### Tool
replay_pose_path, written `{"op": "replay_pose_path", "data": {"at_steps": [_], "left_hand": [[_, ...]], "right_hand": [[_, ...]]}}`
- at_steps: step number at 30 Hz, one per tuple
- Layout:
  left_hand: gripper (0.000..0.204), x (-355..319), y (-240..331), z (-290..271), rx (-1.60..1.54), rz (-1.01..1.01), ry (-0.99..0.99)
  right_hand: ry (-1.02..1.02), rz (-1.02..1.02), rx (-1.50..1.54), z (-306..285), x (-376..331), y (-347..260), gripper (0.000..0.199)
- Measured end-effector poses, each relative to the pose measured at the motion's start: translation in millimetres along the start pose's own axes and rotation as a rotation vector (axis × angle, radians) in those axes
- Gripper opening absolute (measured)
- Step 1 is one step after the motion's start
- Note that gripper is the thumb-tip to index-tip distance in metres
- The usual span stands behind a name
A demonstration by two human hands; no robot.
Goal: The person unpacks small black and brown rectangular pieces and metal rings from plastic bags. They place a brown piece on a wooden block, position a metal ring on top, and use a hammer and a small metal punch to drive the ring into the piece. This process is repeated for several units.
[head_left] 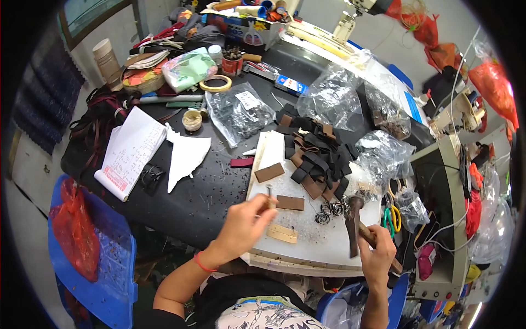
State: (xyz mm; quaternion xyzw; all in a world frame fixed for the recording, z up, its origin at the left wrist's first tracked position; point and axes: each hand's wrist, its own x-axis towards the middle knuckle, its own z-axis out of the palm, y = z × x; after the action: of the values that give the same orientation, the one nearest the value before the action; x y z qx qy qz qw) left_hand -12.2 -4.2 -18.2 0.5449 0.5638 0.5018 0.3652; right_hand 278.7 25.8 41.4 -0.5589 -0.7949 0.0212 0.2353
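My left hand is closed around a small metal punch, its fingertips pinching it above the white board. Just beside those fingers lies a brown strap piece, with a second brown piece farther off. Nearer me is a pale wooden block. My right hand grips the wooden handle of a hammer, whose dark head hangs over the board's right side. Black rings sit between the hands. Behind them rises a heap of black and brown straps.
Transparent plastic bags ring the strap heap. Scissors with green and yellow handles lie at the right edge. An open notebook, white scrap and tape roll are on the left. Blue chair stands lower left.
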Motion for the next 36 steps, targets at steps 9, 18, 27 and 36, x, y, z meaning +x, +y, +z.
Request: {"op": "replay_pose_path", "data": {"at_steps": [9, 18, 27, 36], "left_hand": [[0.027, -2, -4, -13, 0.698, 0.329, 0.188], [0.019, -20, 7, 28, 0.771, 0.488, -0.211], [0.026, -5, 19, 18, -0.502, -0.277, 0.053], [0.032, -13, 12, 23, -0.512, -0.338, 0.019]], "right_hand": [[0.174, -0.2, -0.006, 38, -8, 26, 0.028], [-0.038, -0.369, -0.079, 82, 13, -19, 0.05], [-0.047, -0.221, 0.014, 79, 13, -33, 0.038], [-0.031, -0.291, 0.052, 69, 8, -40, 0.034]]}}
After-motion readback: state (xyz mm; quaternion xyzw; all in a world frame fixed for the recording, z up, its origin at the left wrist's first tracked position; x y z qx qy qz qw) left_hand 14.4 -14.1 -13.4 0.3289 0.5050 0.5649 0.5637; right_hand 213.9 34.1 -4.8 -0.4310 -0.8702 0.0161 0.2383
